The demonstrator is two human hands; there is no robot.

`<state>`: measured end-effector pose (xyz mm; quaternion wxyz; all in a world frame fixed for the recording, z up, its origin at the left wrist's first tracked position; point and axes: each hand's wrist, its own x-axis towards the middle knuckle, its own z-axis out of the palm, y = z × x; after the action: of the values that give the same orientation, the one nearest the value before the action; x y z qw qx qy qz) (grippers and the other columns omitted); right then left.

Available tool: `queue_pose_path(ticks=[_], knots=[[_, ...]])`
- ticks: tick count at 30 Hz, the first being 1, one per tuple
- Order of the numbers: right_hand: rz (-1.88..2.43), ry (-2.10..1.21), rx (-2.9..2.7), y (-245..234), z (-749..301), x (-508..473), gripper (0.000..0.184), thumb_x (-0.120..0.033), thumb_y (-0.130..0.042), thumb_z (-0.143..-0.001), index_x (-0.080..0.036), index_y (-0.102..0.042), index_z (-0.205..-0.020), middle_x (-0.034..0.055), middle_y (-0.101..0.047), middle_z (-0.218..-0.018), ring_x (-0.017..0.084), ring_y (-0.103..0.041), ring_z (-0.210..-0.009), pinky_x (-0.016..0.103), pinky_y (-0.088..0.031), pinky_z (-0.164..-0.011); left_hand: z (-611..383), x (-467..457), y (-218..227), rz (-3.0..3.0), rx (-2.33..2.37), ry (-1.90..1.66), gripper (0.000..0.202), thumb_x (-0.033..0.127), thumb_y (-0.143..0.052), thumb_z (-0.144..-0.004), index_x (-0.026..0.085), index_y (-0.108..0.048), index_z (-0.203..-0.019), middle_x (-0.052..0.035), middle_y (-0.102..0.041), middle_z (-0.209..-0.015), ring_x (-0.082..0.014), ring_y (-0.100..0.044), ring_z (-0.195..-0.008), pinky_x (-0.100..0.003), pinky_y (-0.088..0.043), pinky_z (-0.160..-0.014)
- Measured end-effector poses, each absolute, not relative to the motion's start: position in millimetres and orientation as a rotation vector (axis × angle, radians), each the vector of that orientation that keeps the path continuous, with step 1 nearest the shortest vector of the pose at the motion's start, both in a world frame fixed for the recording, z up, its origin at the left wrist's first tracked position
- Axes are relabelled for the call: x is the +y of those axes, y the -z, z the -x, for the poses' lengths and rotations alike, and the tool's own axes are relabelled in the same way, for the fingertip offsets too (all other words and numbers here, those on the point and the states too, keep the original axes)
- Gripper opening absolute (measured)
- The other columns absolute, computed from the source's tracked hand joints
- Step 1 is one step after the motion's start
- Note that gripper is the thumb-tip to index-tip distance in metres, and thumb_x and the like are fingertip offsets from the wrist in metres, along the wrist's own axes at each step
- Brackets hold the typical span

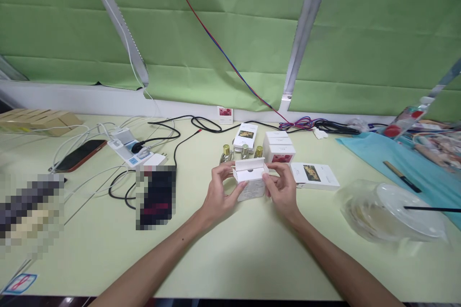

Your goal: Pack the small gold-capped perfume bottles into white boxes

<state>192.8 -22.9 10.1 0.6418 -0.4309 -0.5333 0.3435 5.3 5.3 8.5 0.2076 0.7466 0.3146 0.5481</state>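
White carton (252, 187), small and upright, sits between both hands on my feed, near the middle of the table. I cannot tell whether its base touches the surface. The left hand (219, 194) grips its left side, with the thumb across the front face and the fingers curled behind. The right hand (283, 191) closes on the right side, fingertips (268, 178) at the top edge beside the top flap (249, 165), which stands open.

Just behind the carton I see three small bottles (245, 151) with gold caps in a row. To their right is a stack of white boxes (279, 149), the front one bearing a red picture. Another box (246, 136) with a dark picture lies behind the bottles, and a flat white pack (314, 175) lies just right of the right hand. Farther right a bagged clear bowl (392, 213) sits near a blue cloth (389, 156). Well apart to the left are a power strip (124, 148), black cables (211, 129) and a phone (81, 155) on the pale green table (230, 259).
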Motion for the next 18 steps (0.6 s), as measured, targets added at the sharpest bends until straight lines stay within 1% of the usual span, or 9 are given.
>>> queue_pose_path(ticks=[4,8,12,14,18], knots=[[0.967,-0.766,-1.214,-9.5,-192.4,-22.5,0.023,-0.039,-0.067,-0.092,-0.026,-0.055,-0.107,0.0023,-0.062,-0.109,0.006,-0.052,-0.046,0.024,-0.042,-0.041,-4.5,6.1,-10.7,-2.083,0.875,-1.485,0.03,0.025,-0.064,-0.094,0.024,-0.038,-0.108,-0.0121,-0.062,-0.12,-0.0201,-0.067,-0.109,-0.041,-0.06,-0.089],[0.994,-0.772,-1.218,-10.4,-192.2,-22.7,0.024,-0.04,-0.067,-0.091,-0.026,-0.056,-0.106,0.0028,-0.063,-0.106,0.007,-0.052,-0.047,0.025,-0.041,-0.041,-3.1,6.2,-10.9,-2.103,0.908,-1.438,0.023,0.026,-0.062,-0.094,0.023,-0.043,-0.107,-0.0098,-0.064,-0.114,-0.0197,-0.068,-0.104,-0.038,-0.06,-0.087],[0.996,-0.763,-1.225,-8.6,-192.6,-22.3,0.025,-0.04,-0.067,-0.091,-0.026,-0.055,-0.107,0.0032,-0.064,-0.106,0.007,-0.052,-0.047,0.025,-0.04,-0.041,-1.6,7.0,-8.8,-2.158,0.906,-1.432,0.02,0.026,-0.061,-0.094,0.022,-0.046,-0.106,-0.0084,-0.064,-0.108,-0.0189,-0.067,-0.101,-0.035,-0.06,-0.085],[0.995,-0.757,-1.236,-7.5,-193.0,-22.1,0.025,-0.04,-0.067,-0.091,-0.026,-0.055,-0.108,0.0024,-0.064,-0.101,0.008,-0.052,-0.047,0.025,-0.039,-0.041,-1.0,7.9,-7.6,-2.187,0.898,-1.441,0.02,0.024,-0.061,-0.094,0.022,-0.047,-0.107,-0.008,-0.064,-0.108,-0.0185,-0.067,-0.101,-0.034,-0.059,-0.086],[1.001,-0.752,-1.264,-7.6,-194.2,-22.7,0.024,-0.041,-0.065,-0.093,-0.025,-0.056,-0.109,-0.0012,-0.06,-0.081,0.009,-0.049,-0.045,0.026,-0.037,-0.042,0.2,9.2,-6.2,-2.227,0.887,-1.433,0.019,0.022,-0.06,-0.094,0.022,-0.047,-0.109,-0.0082,-0.063,-0.107,-0.0188,-0.066,-0.1,-0.034,-0.058,-0.086]])
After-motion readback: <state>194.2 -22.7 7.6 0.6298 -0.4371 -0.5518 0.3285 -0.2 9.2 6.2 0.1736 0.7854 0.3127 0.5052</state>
